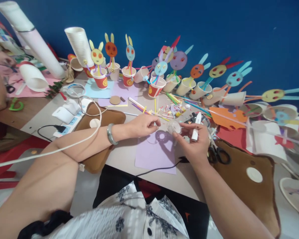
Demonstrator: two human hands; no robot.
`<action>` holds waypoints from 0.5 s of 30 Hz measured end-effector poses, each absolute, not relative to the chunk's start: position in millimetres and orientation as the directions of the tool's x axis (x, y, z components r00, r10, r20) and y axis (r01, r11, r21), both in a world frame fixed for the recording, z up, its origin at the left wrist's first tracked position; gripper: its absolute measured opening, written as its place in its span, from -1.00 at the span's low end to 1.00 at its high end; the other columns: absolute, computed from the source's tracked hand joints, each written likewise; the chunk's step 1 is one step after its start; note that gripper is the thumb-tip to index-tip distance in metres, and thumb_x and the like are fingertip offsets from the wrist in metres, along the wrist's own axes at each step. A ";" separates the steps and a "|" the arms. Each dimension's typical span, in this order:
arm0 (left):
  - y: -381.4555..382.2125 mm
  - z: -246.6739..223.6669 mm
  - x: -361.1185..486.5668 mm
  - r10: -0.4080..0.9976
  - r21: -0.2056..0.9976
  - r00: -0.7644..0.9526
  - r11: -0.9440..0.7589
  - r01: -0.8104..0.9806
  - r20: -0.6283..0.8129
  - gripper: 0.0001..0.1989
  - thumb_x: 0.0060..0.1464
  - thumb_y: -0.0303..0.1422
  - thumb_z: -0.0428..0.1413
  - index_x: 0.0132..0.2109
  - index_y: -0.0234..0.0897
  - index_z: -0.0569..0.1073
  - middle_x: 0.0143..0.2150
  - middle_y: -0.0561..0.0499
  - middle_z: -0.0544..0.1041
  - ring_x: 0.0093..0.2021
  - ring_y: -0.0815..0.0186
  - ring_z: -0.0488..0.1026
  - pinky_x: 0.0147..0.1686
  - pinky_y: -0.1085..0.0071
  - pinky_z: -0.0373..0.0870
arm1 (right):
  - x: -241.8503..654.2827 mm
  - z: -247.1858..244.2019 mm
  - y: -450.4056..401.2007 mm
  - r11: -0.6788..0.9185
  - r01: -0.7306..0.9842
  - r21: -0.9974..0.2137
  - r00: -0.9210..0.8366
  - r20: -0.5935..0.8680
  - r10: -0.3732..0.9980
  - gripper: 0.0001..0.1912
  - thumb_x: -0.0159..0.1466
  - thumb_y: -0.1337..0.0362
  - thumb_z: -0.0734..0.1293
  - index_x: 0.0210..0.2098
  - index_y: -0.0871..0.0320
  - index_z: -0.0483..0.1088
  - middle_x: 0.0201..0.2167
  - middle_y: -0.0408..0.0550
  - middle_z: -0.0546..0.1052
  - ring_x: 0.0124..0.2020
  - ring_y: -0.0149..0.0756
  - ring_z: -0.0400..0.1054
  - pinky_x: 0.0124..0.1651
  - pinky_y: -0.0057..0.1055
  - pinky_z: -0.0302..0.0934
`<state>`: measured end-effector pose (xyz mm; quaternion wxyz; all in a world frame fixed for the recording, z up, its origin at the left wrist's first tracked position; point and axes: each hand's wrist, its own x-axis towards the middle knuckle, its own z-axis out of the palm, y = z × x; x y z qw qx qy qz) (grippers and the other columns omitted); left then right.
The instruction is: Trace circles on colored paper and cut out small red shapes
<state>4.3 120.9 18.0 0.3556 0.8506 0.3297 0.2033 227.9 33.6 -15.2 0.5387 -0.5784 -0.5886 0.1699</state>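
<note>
My right hand [195, 144] pinches a small clear round plastic piece [174, 127] between thumb and fingertips. A white marker [196, 127] stands tilted among the fingers of this same hand. Below lies a purple sheet of paper [149, 156], with a faint circle outline and a shadow on it. My left hand [146, 125] hovers by the sheet's upper left edge, its fingers loosely bent, a small gap between thumb and forefinger. Nothing shows in it. A grey bangle [112, 134] circles the left wrist. Black-handled scissors [219, 155] lie beside my right wrist.
Paper cups with rabbit-faced figures [160, 68] line the blue wall. A stack of cups [78, 44] stands behind. Paper scraps [173, 109] and straws lie mid-table. A power strip [69, 122] and white cable sit left. Another person's hand [3, 61] is at far left.
</note>
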 end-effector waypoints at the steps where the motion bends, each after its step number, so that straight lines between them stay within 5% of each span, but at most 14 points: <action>1: 120.9 17.4 4.4 0.700 0.735 0.706 -0.533 0.419 0.105 -0.82 0.10 -0.42 0.08 -0.17 -0.34 0.52 -0.47 0.09 0.45 -0.45 0.41 0.35 -0.37 0.45 0.23 | 228.4 -16.0 33.8 0.270 0.495 -0.826 0.251 0.433 0.865 -0.53 0.05 0.13 0.57 -0.12 0.08 0.38 -0.14 -0.03 0.55 -0.35 -0.32 0.42 -0.21 -0.24 0.41; 15: 118.9 18.6 3.3 0.685 0.721 0.723 -0.546 0.426 0.092 -0.84 0.13 -0.41 0.07 -0.19 -0.34 0.52 -0.49 0.10 0.44 -0.49 0.43 0.31 -0.38 0.45 0.20 | 225.9 -16.5 33.2 0.281 0.616 -0.736 0.204 0.494 0.846 -0.47 0.04 0.10 0.58 -0.08 0.07 0.39 -0.11 -0.02 0.56 -0.28 -0.22 0.46 -0.18 -0.20 0.41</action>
